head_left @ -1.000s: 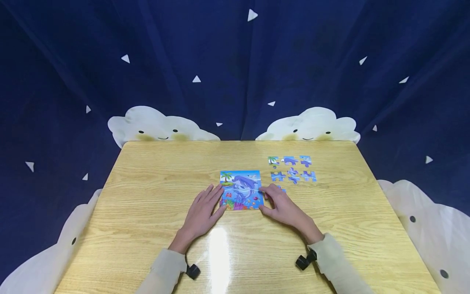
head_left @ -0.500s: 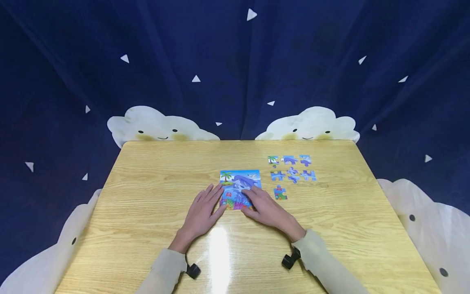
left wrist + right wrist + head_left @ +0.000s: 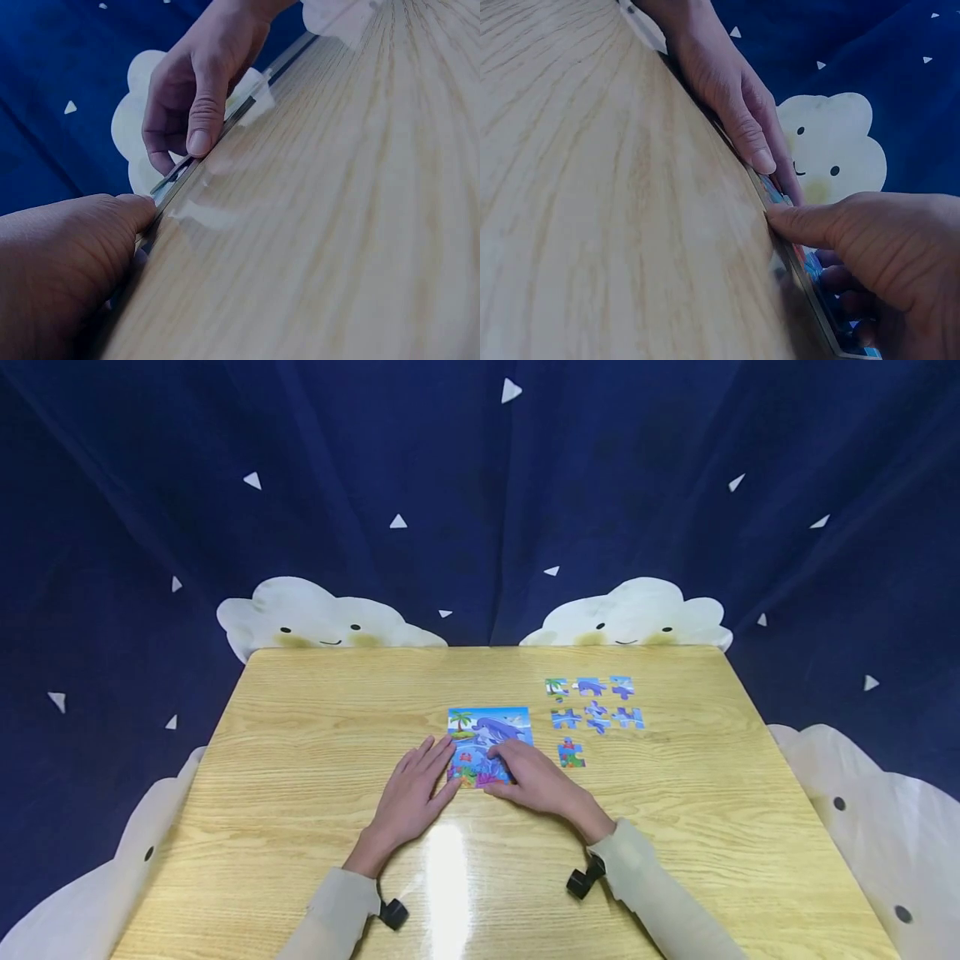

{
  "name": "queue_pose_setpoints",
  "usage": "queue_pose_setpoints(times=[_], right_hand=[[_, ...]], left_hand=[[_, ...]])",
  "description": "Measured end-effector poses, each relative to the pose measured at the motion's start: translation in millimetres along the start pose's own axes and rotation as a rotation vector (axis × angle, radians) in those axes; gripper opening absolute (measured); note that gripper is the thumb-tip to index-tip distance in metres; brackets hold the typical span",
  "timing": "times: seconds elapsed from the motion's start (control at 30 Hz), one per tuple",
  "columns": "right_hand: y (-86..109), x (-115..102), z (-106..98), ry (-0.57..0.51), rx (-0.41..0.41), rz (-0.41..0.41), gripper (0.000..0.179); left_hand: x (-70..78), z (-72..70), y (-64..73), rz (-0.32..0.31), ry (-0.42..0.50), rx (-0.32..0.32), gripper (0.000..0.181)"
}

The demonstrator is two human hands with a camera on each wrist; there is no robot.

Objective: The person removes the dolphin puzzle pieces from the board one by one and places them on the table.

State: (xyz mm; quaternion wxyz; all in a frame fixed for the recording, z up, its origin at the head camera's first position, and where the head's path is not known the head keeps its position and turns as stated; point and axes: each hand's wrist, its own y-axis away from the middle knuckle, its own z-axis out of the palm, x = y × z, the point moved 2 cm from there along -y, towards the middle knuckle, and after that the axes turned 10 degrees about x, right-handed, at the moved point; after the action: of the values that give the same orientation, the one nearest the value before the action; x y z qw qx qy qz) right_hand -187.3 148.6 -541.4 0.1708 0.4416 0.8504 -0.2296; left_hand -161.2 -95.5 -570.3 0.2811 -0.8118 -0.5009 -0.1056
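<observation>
A colourful dolphin puzzle board [image 3: 489, 727] lies flat on the wooden table [image 3: 315, 735]. My left hand [image 3: 420, 781] lies flat with straight fingers against the board's left edge, and also shows in the wrist views [image 3: 64, 274] [image 3: 731, 90]. My right hand [image 3: 517, 772] covers the board's lower right part. Its thumb presses the near edge of the board [image 3: 778, 196] and its fingers curl on top [image 3: 877, 255] [image 3: 199, 90]. What lies under those fingers is hidden. One loose piece [image 3: 571, 753] sits just right of the board.
Several loose puzzle pieces [image 3: 596, 702] lie in two rows at the back right of the table. A dark blue curtain with white cloud shapes [image 3: 322, 614] hangs behind and around the table. Bare wood stretches to the left and front.
My right hand left a piece to the right of the board and slid left onto the board's lower right part. The left hand stayed put.
</observation>
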Motion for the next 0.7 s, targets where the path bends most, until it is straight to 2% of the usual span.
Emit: queue_pose_setpoints(times=[0.23,0.53,0.7], right_hand=[[-0.1,1.0,-0.3,-0.102,0.015,0.024,0.045],[0.1,2.9,-1.1,-0.162,0.017,0.055,0.043],[-1.2,3.8,-1.9,-0.190,0.057,0.072,0.043]], left_hand=[[0.0,-1.0,0.0,-0.002,-0.002,-0.004,0.064],[-0.3,-0.8,-0.4,0.003,-0.002,-0.001,0.064],[-0.8,-0.3,-0.1,0.003,0.001,0.000,0.064]])
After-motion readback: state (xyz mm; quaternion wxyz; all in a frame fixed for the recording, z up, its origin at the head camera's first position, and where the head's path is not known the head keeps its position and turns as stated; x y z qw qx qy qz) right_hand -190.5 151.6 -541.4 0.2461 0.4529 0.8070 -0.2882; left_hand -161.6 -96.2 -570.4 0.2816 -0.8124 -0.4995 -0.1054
